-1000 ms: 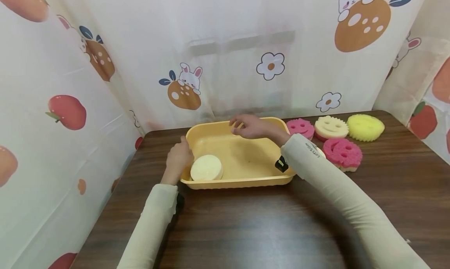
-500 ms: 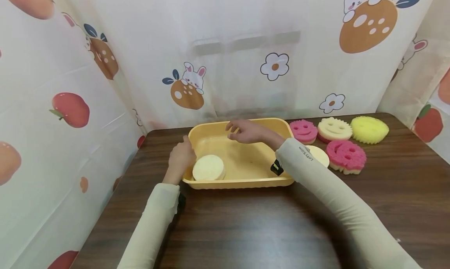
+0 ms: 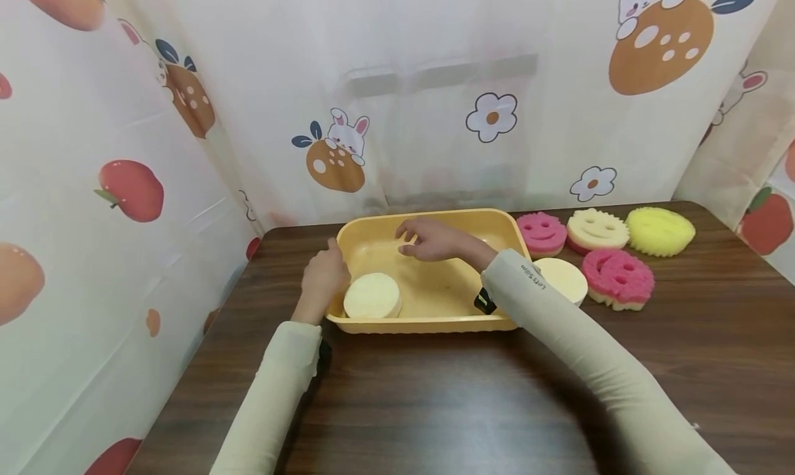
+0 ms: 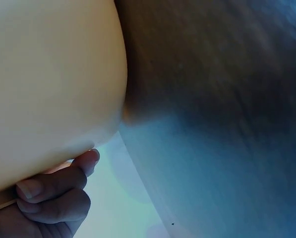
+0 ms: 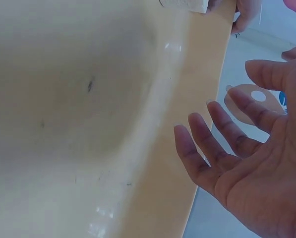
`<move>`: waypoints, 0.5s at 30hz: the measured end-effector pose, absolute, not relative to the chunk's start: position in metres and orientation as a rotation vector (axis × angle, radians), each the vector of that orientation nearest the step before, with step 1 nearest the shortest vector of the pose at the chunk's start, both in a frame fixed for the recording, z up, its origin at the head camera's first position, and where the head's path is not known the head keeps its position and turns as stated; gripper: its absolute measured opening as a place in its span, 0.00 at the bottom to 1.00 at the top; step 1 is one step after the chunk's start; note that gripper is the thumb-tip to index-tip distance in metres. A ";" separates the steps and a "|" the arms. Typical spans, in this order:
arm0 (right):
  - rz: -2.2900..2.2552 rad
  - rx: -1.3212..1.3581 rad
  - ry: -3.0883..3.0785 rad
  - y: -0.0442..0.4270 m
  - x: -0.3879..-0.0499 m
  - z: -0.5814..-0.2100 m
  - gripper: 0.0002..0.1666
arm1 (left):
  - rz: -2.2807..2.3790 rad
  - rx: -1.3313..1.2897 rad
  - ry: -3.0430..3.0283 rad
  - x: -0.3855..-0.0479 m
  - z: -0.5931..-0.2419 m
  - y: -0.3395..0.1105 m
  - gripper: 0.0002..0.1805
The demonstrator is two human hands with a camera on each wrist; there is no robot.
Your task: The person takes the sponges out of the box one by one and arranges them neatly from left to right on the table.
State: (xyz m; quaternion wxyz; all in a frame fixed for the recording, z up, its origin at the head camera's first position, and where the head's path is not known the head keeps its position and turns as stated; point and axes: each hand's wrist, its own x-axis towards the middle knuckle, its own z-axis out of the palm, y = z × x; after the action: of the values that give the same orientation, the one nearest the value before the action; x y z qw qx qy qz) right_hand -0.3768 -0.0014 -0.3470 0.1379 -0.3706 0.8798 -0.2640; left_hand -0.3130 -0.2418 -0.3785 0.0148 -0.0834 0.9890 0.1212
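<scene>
A yellow plastic tray [image 3: 428,321] lies on the table. My left hand [image 3: 325,279] holds its left rim; the left wrist view has the fingers [image 4: 63,191] curled against the tray's outer wall. One round cream sponge [image 3: 373,296] sits in the tray's near left corner, beside that hand. Over the middle of the tray hovers my right hand [image 3: 435,239], with nothing in it. Its fingers [image 5: 187,148] are spread and loosely bent in the right wrist view.
Right of the tray are several sponges: a pink smiley sponge [image 3: 542,234], a cream-and-pink one [image 3: 597,230], a yellow one [image 3: 660,230], another pink-and-cream one [image 3: 617,278], and a round cream one [image 3: 564,279] partly behind the right sleeve. A printed curtain [image 3: 435,137] hangs behind the table [image 3: 422,399].
My right hand has shifted a little left and lower over the tray, and its sleeve now covers less of the round cream sponge. The left hand keeps its hold. The head view has turned slightly.
</scene>
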 end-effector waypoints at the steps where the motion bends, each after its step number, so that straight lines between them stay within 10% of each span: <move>1: -0.769 -1.076 2.544 -0.002 -0.377 -0.348 0.27 | 0.374 -0.259 3.080 -0.313 -0.378 -0.241 0.32; 15: -0.773 -1.122 2.495 -0.012 -0.372 -0.356 0.26 | 0.366 -0.269 3.062 -0.313 -0.377 -0.242 0.35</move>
State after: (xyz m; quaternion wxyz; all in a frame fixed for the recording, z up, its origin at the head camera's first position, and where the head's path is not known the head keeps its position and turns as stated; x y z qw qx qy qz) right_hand -0.3722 -0.0117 -0.3556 0.1487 -0.3902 0.8679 -0.2689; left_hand -0.3129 -0.2416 -0.3771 0.0231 -0.0868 0.9889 0.1181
